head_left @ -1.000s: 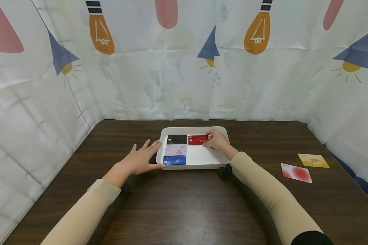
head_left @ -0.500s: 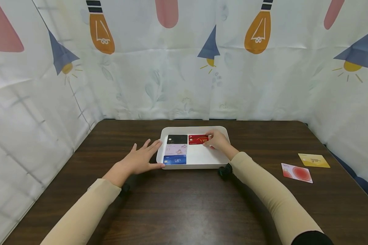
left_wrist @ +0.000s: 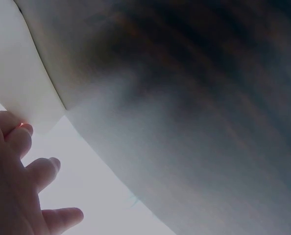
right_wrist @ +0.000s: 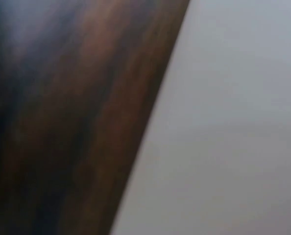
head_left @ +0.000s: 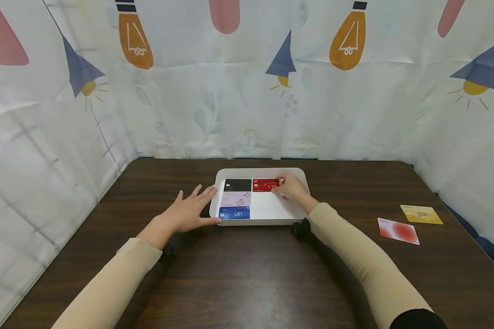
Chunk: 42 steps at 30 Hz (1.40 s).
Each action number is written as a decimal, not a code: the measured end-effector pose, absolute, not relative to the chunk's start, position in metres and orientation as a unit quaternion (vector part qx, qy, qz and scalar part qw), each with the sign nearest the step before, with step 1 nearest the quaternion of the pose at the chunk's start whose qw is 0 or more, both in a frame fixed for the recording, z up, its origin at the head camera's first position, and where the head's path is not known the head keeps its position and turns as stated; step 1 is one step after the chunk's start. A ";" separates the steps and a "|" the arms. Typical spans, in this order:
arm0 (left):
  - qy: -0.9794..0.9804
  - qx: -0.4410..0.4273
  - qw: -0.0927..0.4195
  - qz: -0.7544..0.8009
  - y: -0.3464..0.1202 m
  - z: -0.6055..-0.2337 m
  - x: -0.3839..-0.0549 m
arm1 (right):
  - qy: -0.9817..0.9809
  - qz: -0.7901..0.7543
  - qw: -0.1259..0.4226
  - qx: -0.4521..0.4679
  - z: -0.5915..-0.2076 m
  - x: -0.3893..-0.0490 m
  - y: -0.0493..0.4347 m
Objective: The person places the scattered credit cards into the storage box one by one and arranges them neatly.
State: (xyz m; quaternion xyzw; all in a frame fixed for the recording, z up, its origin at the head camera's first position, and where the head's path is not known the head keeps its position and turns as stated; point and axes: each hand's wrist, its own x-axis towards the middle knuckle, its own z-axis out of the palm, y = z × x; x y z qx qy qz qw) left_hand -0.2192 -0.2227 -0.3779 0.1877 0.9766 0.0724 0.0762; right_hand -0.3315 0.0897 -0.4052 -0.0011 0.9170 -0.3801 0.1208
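A white tray [head_left: 280, 211] lies on the table toward its far side. Down its left half run a black card [head_left: 238, 184], a pale pink card [head_left: 235, 198] and a blue VIP card [head_left: 234, 213]. At the top, beside the black one, is a red VIP card [head_left: 264, 184]. My right hand [head_left: 293, 188] pinches that red card by its right end. With fingers spread, my left hand [head_left: 186, 214] touches the tray's left edge; the left wrist view shows its fingers [left_wrist: 42, 171] against the rim. Only tray and table appear in the right wrist view.
On the right of the dark wooden table [head_left: 247, 283] lie a yellow card [head_left: 421, 214] and a pink-and-white card with a red circle [head_left: 398, 230]. A printed white curtain [head_left: 238, 114] hangs behind the table and along its sides.
The head view has tilted down a little, so the scene shifts slightly. Both hands, the tray and the cards keep their places.
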 end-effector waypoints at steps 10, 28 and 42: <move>0.976 0.189 0.075 0.072 -0.223 -0.378 -0.220 | 0.920 -0.376 0.103 -0.028 -0.404 -0.327 0.089; 0.976 0.187 0.075 0.079 -0.223 -0.379 -0.217 | 0.921 -0.366 0.047 -0.126 -0.377 -0.311 0.103; 0.976 0.187 0.078 0.078 -0.223 -0.378 -0.218 | 0.896 -0.368 0.000 -0.247 -0.359 -0.287 0.151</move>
